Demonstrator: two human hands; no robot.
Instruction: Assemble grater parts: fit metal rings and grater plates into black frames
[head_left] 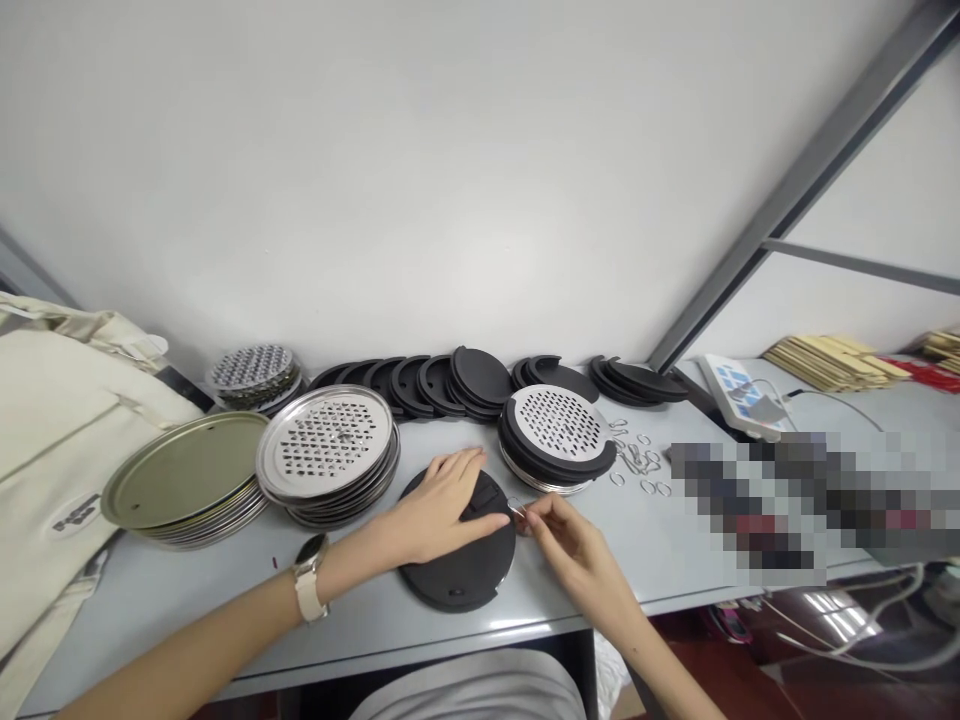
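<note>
A round black disc (461,570) lies flat on the grey table (187,590) in front of me. My left hand (442,505), with a watch on its wrist, rests flat on the disc, fingers stretched out. My right hand (566,540) pinches a small metal ring (516,507) at the disc's right edge. Just behind the disc stands a stack of black rings topped by a perforated metal grater disc (556,425). Loose metal rings (637,460) lie scattered to its right.
At left are a stack of plain metal plates (184,475) and a stack of perforated metal discs (326,445), with a smaller stack (251,372) behind. Black discs (450,382) line the wall. A beige bag (52,440) sits far left, a white device (739,395) and wooden boards (832,360) at right.
</note>
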